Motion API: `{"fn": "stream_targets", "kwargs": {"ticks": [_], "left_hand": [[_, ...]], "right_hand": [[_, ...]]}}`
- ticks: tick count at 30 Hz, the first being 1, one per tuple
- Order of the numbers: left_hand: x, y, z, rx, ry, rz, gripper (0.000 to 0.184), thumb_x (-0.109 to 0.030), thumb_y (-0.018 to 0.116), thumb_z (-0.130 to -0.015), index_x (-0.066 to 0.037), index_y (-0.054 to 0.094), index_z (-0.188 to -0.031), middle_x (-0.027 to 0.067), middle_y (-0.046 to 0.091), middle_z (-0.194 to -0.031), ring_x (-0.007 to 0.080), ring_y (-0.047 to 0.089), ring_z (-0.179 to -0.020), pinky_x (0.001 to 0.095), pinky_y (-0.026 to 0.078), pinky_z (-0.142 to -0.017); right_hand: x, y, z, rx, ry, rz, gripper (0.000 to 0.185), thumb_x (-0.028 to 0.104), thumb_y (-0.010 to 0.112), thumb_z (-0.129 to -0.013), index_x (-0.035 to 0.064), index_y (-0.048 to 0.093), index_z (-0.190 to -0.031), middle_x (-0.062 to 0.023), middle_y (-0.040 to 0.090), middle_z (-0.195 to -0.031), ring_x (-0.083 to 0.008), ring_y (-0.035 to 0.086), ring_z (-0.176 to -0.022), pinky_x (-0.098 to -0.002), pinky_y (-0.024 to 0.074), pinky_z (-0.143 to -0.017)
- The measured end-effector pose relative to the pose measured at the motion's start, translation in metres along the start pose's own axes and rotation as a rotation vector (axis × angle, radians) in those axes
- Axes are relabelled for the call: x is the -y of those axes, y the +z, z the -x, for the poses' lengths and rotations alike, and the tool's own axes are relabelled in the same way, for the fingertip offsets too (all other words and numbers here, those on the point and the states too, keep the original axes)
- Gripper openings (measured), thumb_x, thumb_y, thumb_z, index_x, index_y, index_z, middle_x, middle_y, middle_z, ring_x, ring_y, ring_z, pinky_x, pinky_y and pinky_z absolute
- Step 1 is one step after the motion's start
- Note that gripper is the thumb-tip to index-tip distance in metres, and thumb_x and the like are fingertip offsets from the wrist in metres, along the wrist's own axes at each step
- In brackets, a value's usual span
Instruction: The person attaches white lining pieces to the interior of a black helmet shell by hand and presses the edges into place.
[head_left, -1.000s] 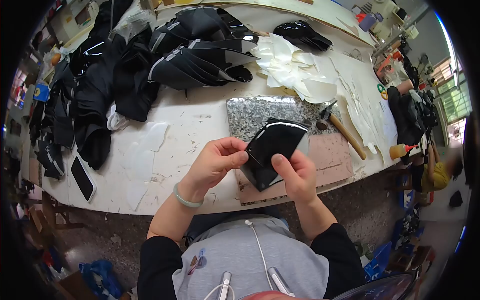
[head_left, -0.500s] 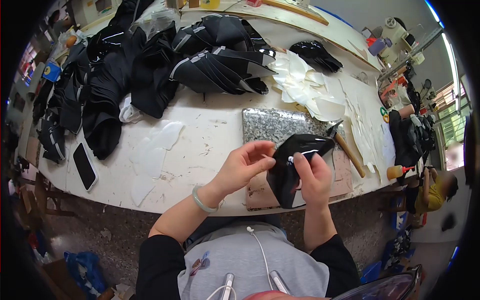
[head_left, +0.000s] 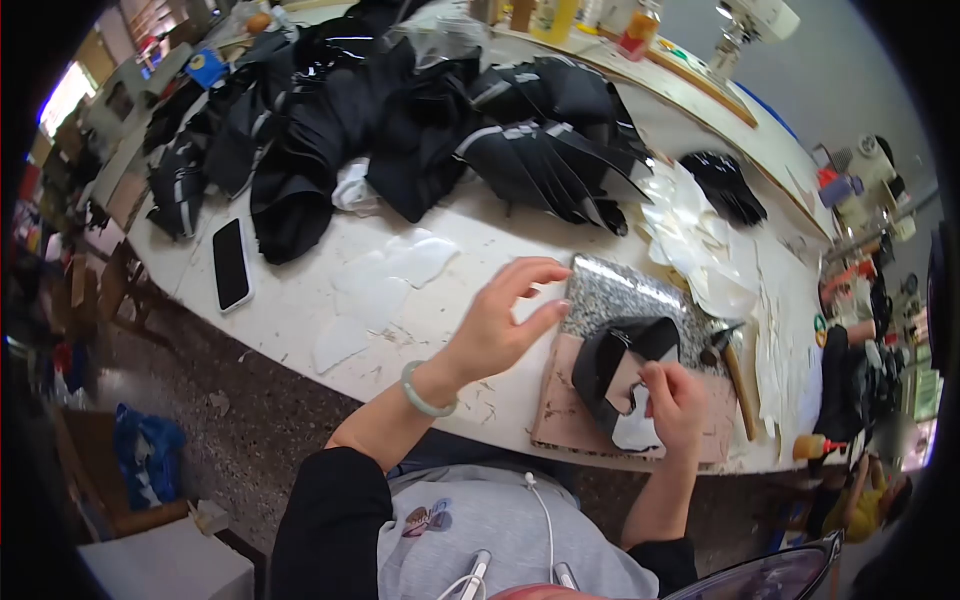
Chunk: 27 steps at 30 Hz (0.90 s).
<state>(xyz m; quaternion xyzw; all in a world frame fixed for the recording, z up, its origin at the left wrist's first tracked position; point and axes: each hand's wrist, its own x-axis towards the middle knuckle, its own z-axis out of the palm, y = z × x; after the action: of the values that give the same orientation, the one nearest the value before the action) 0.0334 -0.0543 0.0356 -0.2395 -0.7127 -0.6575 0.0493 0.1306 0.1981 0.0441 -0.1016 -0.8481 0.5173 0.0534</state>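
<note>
A black shoe upper [head_left: 600,372] with a pale inner side stands curved over a pinkish board [head_left: 560,420] and a speckled stone slab [head_left: 625,290]. My right hand [head_left: 677,405] pinches the upper at its pale inner edge, thumb and forefinger together. To the left of it, my left hand [head_left: 512,315] is held in the air with fingers apart and nothing in them; a bracelet circles that wrist. A hammer [head_left: 738,385] with a wooden handle lies just right of the slab.
Stacks of black pieces [head_left: 330,130] fill the back of the table. White sheets [head_left: 690,230] lie behind the slab, translucent pieces [head_left: 380,285] left of my left hand. A phone [head_left: 231,265] lies near the left edge, a glue bottle [head_left: 815,447] at right.
My left hand has come away from the black upper and opened. The upper has turned to show its pale inside, still in my right hand. The view has swung left.
</note>
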Motion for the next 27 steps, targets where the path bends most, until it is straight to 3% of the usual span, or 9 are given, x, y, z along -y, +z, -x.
{"fn": "stream_targets", "kwargs": {"ticks": [6, 8, 9, 13, 17, 18, 19, 22, 27], "left_hand": [[0.029, -0.127, 0.015, -0.387, -0.121, -0.501, 0.024, -0.012, 0.07, -0.083, -0.005, 0.066, -0.105, 0.0074, 0.066, -0.104, 0.0189, 0.061, -0.096, 0.0295, 0.048, -0.079], [0.061, -0.179, 0.024, -0.489, -0.12, -0.671, 0.02, -0.016, 0.07, -0.083, -0.002, 0.068, -0.097, 0.0105, 0.068, -0.089, 0.0217, 0.064, -0.078, 0.0331, 0.05, -0.071], [0.068, -0.202, 0.029, -0.529, -0.284, -0.718, 0.021, -0.02, 0.07, -0.084, -0.002, 0.069, -0.095, 0.0113, 0.068, -0.084, 0.0247, 0.063, -0.07, 0.0345, 0.05, -0.067], [0.051, -0.26, 0.027, -0.717, 0.037, -1.423, 0.027, -0.019, 0.069, -0.08, -0.007, 0.063, -0.103, 0.0066, 0.058, -0.097, 0.0273, 0.052, -0.098, 0.0402, 0.044, -0.086], [0.084, -0.316, 0.025, -0.541, -0.312, -1.562, 0.038, -0.018, 0.067, -0.078, -0.007, 0.065, -0.114, 0.0074, 0.064, -0.114, 0.0293, 0.055, -0.111, 0.038, 0.043, -0.096], [0.082, -0.331, 0.019, -0.499, -0.512, -1.19, 0.03, -0.018, 0.064, -0.079, -0.006, 0.069, -0.106, 0.0113, 0.068, -0.107, 0.0301, 0.063, -0.102, 0.0394, 0.048, -0.09], [0.084, -0.338, 0.019, -0.62, -0.48, -1.093, 0.022, -0.017, 0.062, -0.08, -0.005, 0.071, -0.097, 0.0144, 0.07, -0.095, 0.0301, 0.067, -0.091, 0.0392, 0.051, -0.084], [0.044, -0.324, 0.017, -0.797, -0.154, -0.884, 0.018, -0.015, 0.063, -0.085, -0.003, 0.066, -0.099, 0.0134, 0.069, -0.1, 0.0265, 0.066, -0.095, 0.0324, 0.049, -0.084], [-0.039, -0.239, 0.016, -0.644, 0.162, -0.621, 0.014, -0.004, 0.057, -0.091, -0.001, 0.051, -0.104, 0.0098, 0.06, -0.119, 0.0202, 0.056, -0.109, 0.0291, 0.04, -0.097]], "right_hand": [[-0.004, -0.02, 0.021, -0.022, -0.131, -0.051, 0.019, 0.015, 0.061, -0.094, -0.0008, 0.066, -0.084, 0.0012, 0.053, -0.055, -0.0043, 0.048, -0.047, -0.02, 0.034, -0.044], [-0.009, -0.017, 0.027, -0.028, -0.134, -0.113, 0.018, 0.014, 0.062, -0.093, -0.0017, 0.066, -0.086, -0.0011, 0.057, -0.057, -0.0053, 0.051, -0.049, -0.0199, 0.0366, -0.045], [-0.011, -0.014, 0.03, -0.013, -0.156, -0.116, 0.018, 0.014, 0.062, -0.093, -0.0019, 0.066, -0.086, -0.0014, 0.057, -0.058, -0.0056, 0.052, -0.05, -0.0199, 0.0376, -0.046], [-0.002, 0.003, 0.036, 0.075, -0.202, -0.079, 0.017, 0.013, 0.062, -0.093, -0.0028, 0.066, -0.087, -0.0028, 0.06, -0.062, -0.0073, 0.057, -0.055, -0.0203, 0.0431, -0.05], [0.004, 0.014, 0.04, 0.187, -0.24, -0.054, 0.011, 0.009, 0.064, -0.09, -0.0018, 0.068, -0.088, -0.0043, 0.063, -0.064, -0.0086, 0.059, -0.056, -0.0217, 0.0453, -0.052], [0.003, 0.016, 0.041, 0.205, -0.264, -0.049, 0.011, 0.008, 0.064, -0.089, -0.0017, 0.068, -0.088, -0.0045, 0.063, -0.064, -0.009, 0.059, -0.056, -0.0219, 0.0454, -0.052], [0.003, 0.018, 0.042, 0.223, -0.288, -0.043, 0.01, 0.007, 0.065, -0.089, -0.0015, 0.068, -0.087, -0.0048, 0.064, -0.065, -0.0093, 0.059, -0.055, -0.0222, 0.0455, -0.052], [0.007, 0.022, 0.049, 0.285, -0.237, -0.108, 0.008, 0.006, 0.066, -0.087, -0.0014, 0.068, -0.086, -0.0051, 0.065, -0.066, -0.0103, 0.061, -0.056, -0.0226, 0.0458, -0.052], [0.033, 0.046, 0.051, 0.525, -0.409, -0.136, 0.009, 0.011, 0.069, -0.085, 0.0015, 0.069, -0.084, -0.0091, 0.065, -0.068, -0.0195, 0.063, -0.058, -0.0276, 0.0481, -0.055]]}}
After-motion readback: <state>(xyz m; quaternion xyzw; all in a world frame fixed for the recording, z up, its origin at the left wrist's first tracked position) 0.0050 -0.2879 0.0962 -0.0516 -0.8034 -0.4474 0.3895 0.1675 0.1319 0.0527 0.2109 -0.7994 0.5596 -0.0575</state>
